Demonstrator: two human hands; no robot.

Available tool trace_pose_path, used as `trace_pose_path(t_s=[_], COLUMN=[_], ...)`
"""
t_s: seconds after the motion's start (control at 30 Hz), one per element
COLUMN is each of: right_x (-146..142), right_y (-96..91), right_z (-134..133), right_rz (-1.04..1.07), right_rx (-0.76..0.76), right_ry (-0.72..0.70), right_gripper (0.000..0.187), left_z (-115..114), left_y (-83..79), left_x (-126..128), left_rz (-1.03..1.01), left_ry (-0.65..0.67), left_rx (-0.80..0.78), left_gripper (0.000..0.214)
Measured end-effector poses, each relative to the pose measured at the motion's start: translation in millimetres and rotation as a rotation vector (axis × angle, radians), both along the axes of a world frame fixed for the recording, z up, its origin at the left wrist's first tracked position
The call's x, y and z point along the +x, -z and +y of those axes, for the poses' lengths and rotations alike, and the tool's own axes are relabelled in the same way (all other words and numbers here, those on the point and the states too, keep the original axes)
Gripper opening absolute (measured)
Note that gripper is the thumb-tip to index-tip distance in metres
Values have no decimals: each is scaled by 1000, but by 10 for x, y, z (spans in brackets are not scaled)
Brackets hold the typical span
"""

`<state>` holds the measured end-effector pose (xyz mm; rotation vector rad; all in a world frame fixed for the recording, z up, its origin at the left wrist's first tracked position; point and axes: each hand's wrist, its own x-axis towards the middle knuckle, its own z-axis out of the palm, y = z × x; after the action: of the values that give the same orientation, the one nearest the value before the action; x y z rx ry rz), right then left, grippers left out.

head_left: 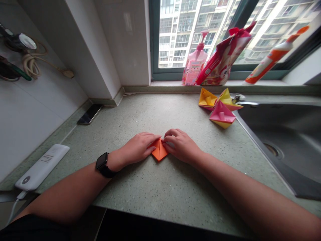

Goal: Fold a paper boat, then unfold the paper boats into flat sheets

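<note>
Here's the left grip (141,146) and right grip (179,144), each pinching one side of the orange origami paper (158,153) between them, low on the speckled tabletop (140,197), seemingly steadying its folds. Beyond the right grip, three origami pieces (221,110) sit aside, apparently freeing space; steel sink (296,129) farther right, window (173,43) behind.

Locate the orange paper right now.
Head view, just below the middle: the orange paper is between the left hand and the right hand, both touching it, well left of the sink.
</note>
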<state>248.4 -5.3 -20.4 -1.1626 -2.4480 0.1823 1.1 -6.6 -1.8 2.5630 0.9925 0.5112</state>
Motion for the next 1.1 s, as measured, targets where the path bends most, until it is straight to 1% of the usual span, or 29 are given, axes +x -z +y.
trace_pose_path(t_s=[0.17,0.3,0.37,0.53,0.7,0.83,0.93,1.0,1.1], right_x=[-15,-36,-47,-51,-32,-15,-5,-3,-6], right_y=[-18,-49,-71,-89,-27,15,30,37,46], right_z=[-22,-52,-74,-135,-169,-165,-158,-157,-160], right_rz=[-16,-81,-117,-174,-172,-187,-209,-207,-190], right_rx=[13,13,15,12,22,25,14,8,-6], right_ry=[-2,5,10,-2,-27,-38,-38,-35,-26], right_gripper=[13,10,12,26,42,50,58,61,63], left_z=[-14,-37,-45,-50,-57,-77,-96,-106,-112], left_y=[-15,-16,-19,-23,-24,-58,-99,-122,-136], left_x=[15,-4,-22,-48,-44,-40,-26,-12,2], left_rz=[46,118,138,169,180,173,181,196,212], left_ry=[25,9,17,33,26,27,19,11,0], left_rx=[-3,-35,-47,-65,-71,-71,-86,-99,-115], left_gripper=[41,44,46,55,60,60,67,71,72])
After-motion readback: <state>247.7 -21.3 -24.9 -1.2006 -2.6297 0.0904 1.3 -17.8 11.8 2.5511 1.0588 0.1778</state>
